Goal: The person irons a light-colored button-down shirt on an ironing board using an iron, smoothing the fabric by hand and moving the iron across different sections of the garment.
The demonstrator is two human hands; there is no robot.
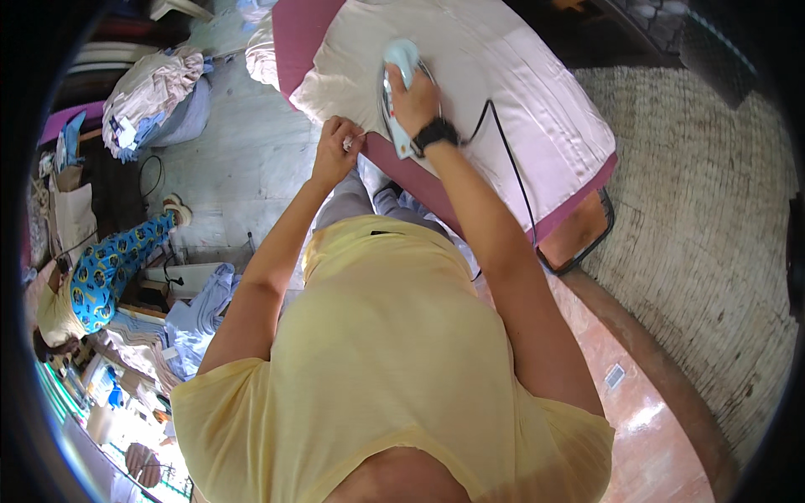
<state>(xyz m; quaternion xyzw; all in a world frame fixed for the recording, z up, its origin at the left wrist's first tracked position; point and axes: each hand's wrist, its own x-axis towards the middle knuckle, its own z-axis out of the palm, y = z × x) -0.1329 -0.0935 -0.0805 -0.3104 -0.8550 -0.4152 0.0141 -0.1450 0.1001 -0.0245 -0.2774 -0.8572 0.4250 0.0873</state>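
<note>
A pale pink garment [511,92] lies spread over a maroon-covered ironing board [299,38]. My right hand [415,102] is closed round the handle of a light blue iron [402,54], whose soleplate rests on the cloth near the board's near edge. A dark watch is on that wrist. To the left, my left hand [338,149] pinches the garment's edge at the board's near-left side, with a small bit of white cloth showing between the fingers. The iron's black cord [506,142] crosses the garment and drops over the near edge.
A heap of crumpled clothes [155,92] stands at the far left. Another person in blue patterned trousers [109,268] is at the left, near folded light blue clothes [201,310]. A black metal frame [605,230] juts out under the board's right end, beside a rough woven-looking surface [696,201].
</note>
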